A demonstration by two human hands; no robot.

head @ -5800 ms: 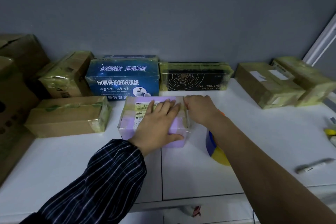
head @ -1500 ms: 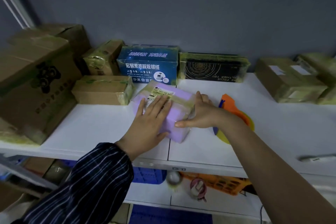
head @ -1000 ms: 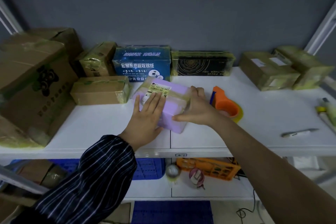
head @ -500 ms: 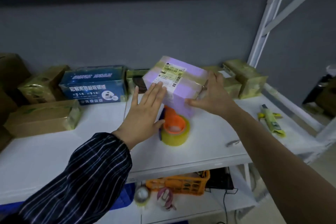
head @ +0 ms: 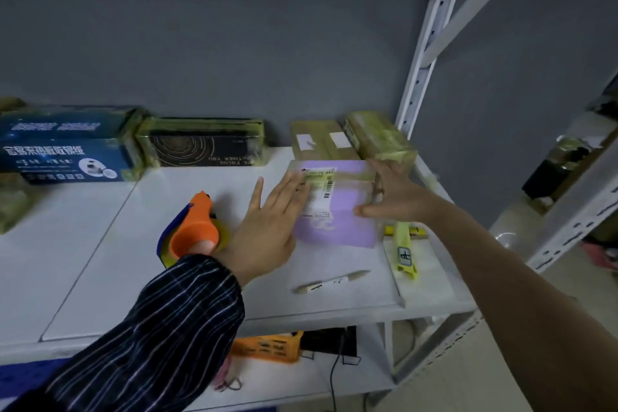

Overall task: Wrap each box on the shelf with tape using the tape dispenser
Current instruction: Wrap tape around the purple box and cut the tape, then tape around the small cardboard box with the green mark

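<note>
A purple box (head: 337,211) with a white shipping label and bands of yellowish tape is at the right end of the white shelf (head: 100,261), just in front of a brown box (head: 317,140). My left hand (head: 267,227) presses flat, fingers straight, against its left side. My right hand (head: 398,194) lies against its right side, thumb on the front face. I cannot tell whether the box touches the shelf. The orange tape dispenser (head: 194,231) with its yellow roll lies on the shelf left of my left wrist, held by neither hand.
Taped boxes line the back wall: a blue one (head: 67,144), a black one (head: 200,144) and a yellowish one (head: 378,137). A white pen (head: 331,282) and a yellow knife (head: 404,251) lie near the front right. The shelf post (head: 421,53) rises at the right.
Both hands lifted the purple box from the middle of the shelf, carried it right over the dispenser and lowered it in front of the brown box. The view swung right.
</note>
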